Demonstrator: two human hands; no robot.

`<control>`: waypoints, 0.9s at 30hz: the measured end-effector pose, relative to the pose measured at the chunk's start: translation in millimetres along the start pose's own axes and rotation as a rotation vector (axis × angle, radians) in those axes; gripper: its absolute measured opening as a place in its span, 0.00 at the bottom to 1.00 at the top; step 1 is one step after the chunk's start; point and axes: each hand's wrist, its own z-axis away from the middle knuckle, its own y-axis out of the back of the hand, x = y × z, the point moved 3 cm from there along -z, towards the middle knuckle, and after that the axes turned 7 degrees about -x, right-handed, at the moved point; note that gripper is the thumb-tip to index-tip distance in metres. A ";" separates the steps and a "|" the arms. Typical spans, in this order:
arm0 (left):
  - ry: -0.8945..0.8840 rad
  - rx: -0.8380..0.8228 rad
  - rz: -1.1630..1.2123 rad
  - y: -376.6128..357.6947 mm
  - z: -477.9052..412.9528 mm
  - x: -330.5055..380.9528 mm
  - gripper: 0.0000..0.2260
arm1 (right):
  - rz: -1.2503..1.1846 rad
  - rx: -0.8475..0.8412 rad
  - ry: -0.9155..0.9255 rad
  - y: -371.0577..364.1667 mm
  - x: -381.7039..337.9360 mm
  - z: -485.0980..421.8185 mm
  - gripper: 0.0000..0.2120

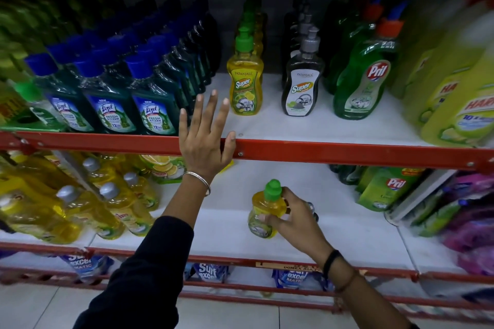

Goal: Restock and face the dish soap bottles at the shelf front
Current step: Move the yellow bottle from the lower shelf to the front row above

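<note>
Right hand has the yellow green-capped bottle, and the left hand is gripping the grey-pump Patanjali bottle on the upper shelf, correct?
Not quite. The head view shows the left hand open and empty at the red shelf rail, apart from the grey-pump bottle. The right hand does hold the yellow bottle.

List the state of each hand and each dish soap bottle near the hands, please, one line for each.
left hand: open, fingers spread, empty, raised at the red shelf rail.
right hand: closed on the held yellow bottle.
held yellow bottle: green cap on, tilted, in front of the lower shelf.
yellow Super bottle: upright, label forward, on the upper shelf.
grey Super bottle: upright, label forward.
green Pril bottle: leaning left.
</note>
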 end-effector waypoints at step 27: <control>0.005 -0.044 -0.033 2.6 -0.8 -0.4 0.25 | 0.032 0.354 0.394 56.5 -161.0 -106.9 0.23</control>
